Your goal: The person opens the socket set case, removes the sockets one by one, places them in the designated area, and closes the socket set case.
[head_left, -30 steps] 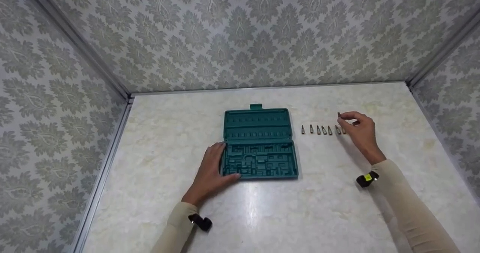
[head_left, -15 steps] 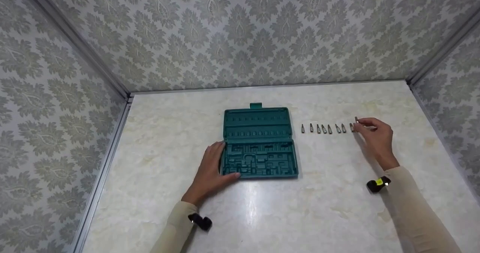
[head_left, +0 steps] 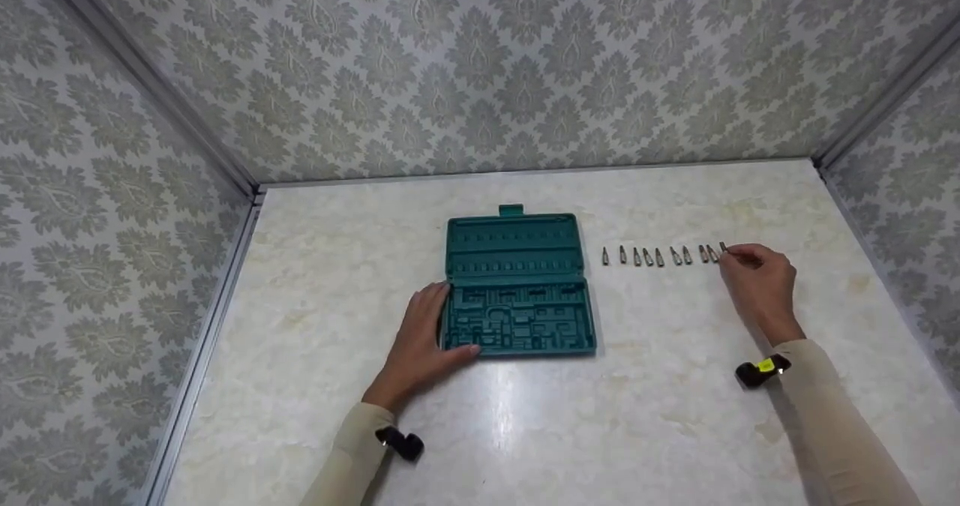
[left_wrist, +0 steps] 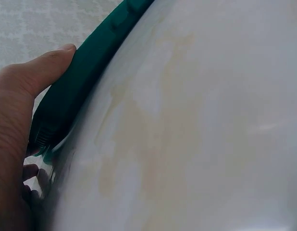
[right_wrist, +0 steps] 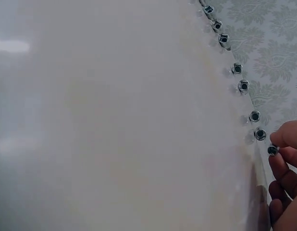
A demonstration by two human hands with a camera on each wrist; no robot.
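Note:
An unfolded green plastic tool case (head_left: 515,244) lies on the table with its moulded recesses facing up. My left hand (head_left: 416,348) holds its near left corner, thumb along the front edge and fingers at the left side; in the left wrist view the thumb (left_wrist: 52,67) presses on the case's side (left_wrist: 79,79). To the right of the case, small metal bit sockets (head_left: 660,258) lie in an uneven row. At the row's right end my right hand (head_left: 761,288) pinches one more bit socket (right_wrist: 272,150) between thumb and fingers, its square drive hole showing in the right wrist view.
The pale marbled table (head_left: 600,431) carries the case and the row. Patterned wall panels (head_left: 480,79) close off the back and both sides. Dark wrist cameras (head_left: 400,444) sit on both sleeves.
My right hand has moved right along the row and let go of bit sockets, which now lie at its right end; it pinches another. The left hand and case stay put.

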